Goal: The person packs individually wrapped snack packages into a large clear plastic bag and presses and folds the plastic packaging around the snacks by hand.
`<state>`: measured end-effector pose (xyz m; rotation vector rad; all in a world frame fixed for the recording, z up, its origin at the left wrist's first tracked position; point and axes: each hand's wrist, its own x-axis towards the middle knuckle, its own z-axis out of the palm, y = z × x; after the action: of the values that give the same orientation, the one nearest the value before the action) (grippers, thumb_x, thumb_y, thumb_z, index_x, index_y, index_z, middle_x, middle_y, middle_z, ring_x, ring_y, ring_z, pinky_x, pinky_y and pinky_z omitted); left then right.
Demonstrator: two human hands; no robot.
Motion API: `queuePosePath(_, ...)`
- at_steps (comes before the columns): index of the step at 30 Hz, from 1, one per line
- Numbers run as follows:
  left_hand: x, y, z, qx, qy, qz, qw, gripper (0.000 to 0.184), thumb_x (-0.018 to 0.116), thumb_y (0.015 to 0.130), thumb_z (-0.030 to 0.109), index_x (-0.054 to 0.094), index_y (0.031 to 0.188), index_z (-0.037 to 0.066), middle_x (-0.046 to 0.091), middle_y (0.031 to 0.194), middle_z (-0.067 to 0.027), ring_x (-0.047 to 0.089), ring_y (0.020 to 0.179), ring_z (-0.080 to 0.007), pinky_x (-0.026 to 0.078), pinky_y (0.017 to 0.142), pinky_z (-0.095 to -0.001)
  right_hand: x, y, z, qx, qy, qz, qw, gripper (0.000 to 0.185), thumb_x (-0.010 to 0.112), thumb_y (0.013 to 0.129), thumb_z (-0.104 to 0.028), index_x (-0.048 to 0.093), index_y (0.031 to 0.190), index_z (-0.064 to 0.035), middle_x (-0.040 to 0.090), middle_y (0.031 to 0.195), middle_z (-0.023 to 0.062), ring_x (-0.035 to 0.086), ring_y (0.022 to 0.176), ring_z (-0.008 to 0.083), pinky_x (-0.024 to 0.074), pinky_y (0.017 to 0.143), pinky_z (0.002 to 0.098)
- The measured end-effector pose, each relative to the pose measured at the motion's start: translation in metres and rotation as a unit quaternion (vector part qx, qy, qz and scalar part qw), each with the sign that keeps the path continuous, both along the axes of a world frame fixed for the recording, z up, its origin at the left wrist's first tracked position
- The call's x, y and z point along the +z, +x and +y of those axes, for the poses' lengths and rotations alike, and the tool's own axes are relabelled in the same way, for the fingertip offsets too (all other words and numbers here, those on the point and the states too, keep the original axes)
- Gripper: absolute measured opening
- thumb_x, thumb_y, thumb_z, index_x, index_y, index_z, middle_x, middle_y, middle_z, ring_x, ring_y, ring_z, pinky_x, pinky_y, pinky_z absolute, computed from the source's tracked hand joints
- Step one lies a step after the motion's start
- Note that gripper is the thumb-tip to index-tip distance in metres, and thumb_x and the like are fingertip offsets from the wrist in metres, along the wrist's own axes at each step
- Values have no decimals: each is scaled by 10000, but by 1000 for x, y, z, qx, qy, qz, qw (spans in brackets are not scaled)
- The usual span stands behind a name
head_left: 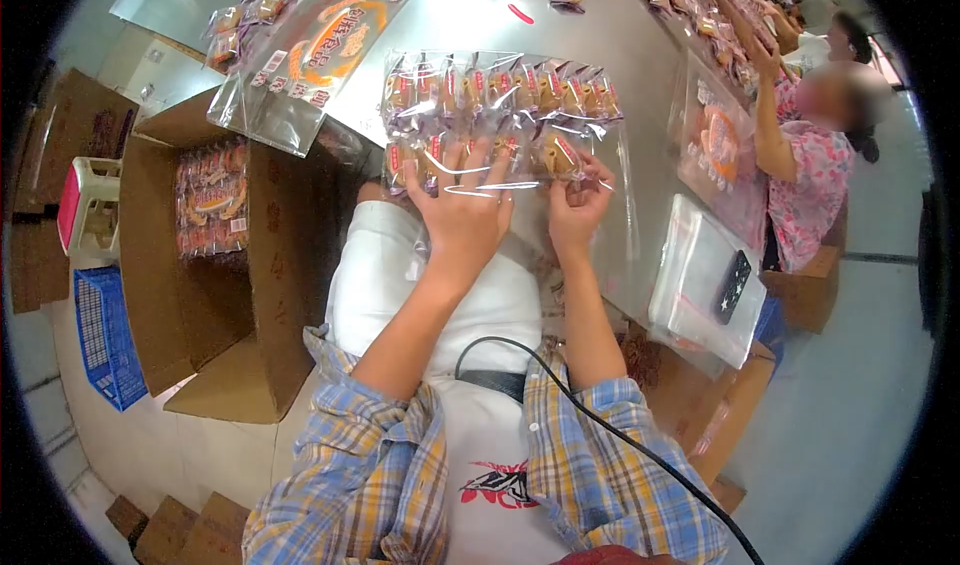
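Near the front edge of the worktop [648, 115] lies a clear bag [508, 117] with two rows of wrapped snacks [500, 87]; the left hand [465, 215] rests fingers spread over the lower row, while the right hand's [580, 203] grip is nearly closed, pinching the end packet [560, 155]

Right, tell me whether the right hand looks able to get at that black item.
Probably yes: the black item lies uncovered on clear bags, with nothing seen standing between, though the right hand is at a wrapped packet.

Blue-yellow plaid shirt [375, 465], white top [475, 425]
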<state>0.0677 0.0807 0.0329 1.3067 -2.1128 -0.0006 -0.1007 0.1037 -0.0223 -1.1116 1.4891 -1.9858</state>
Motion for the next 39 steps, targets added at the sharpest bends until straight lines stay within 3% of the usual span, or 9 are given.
queuePosePath(8, 0, -2, -5, 11, 4, -30, 999, 560, 791, 806, 323, 679, 1354, 303, 598, 1456, 0, 503, 1371, -240, 162, 1175, -657, 12, 3, 3, 69, 103, 147, 981, 572, 785, 820, -26, 567, 1348, -38, 607, 1267, 137, 615, 1203, 284, 491, 1033, 401)
queuePosePath(11, 9, -7, -3, 29, -33, -101, 994, 560, 776, 811, 302, 672, 1361, 327, 591, 1452, -17, 503, 1365, -261, 172, 1160, -645, 26, 6, 7, 2, 81, 338, 937, 513, 758, 822, -7, 633, 1319, -37, 636, 1276, 158, 618, 1208, 336, 495, 1038, 429)
queuePosePath(19, 9, -15, -10, -16, -18, 3, 1000, 501, 786, 826, 343, 702, 1319, 321, 604, 1396, -1, 501, 1329, -303, 186, 1149, -637, 24, 4, 14, 17, 130, 363, 923, 536, 715, 822, 19, 660, 1350, -52, 628, 1382, 181, 607, 1225, 376, 481, 1057, 458)
queuePosePath(26, -20, -20, -20, -13, -26, 62, 998, 190, 787, 824, 358, 794, 1014, 347, 604, 1398, 49, 489, 1347, -265, 149, 1183, -624, 82, 40, 43, -47, 119, 481, 867, 497, 739, 821, -53, 634, 1306, -31, 654, 1301, 215, 581, 1248, 376, 459, 1050, 486)
queuePosePath(27, -20, -21, -23, -7, -28, 63, 998, 184, 785, 822, 348, 796, 1006, 348, 610, 1390, 54, 487, 1349, -264, 148, 1184, -621, 83, 43, 57, 35, 72, 421, 903, 443, 725, 823, -29, 652, 1260, -40, 687, 1238, 185, 642, 1140, 363, 501, 988, 507)
queuePosePath(31, -9, -17, -22, -4, -10, 56, 998, 203, 782, 814, 300, 801, 1007, 360, 650, 1353, 64, 476, 1358, -260, 137, 1192, -615, 197, 18, 62, 381, -56, 477, 790, 225, 778, 790, -142, 722, 987, -50, 746, 1010, 109, 728, 911, 267, 613, 717, 365)
queuePosePath(34, -11, -15, -23, -19, 3, 52, 998, 231, 797, 819, 286, 809, 1039, 356, 655, 1369, 50, 471, 1359, -274, 127, 1189, -630, 194, -37, 18, 37, -88, 133, 986, 231, 701, 959, -172, 669, 1142, -34, 715, 1155, 99, 704, 1028, 242, 580, 858, 359)
queuePosePath(37, -3, -15, -24, -27, 14, 83, 996, 207, 753, 841, 284, 772, 1047, 297, 677, 1306, 9, 554, 1317, -298, 234, 1130, -678, 205, -109, -130, -51, 39, 274, 960, 465, 716, 984, -190, 558, 1376, 5, 615, 1366, 97, 615, 1209, 227, 524, 991, 368)
queuePosePath(39, -5, -15, -23, -23, 17, 66, 997, 209, 768, 843, 299, 775, 1051, 307, 687, 1318, 25, 539, 1342, -303, 214, 1140, -661, 160, -160, -231, -42, 143, 351, 925, 823, 818, 855, -467, 465, 1509, -114, 550, 1449, 177, 596, 1261, 325, 505, 1036, 469)
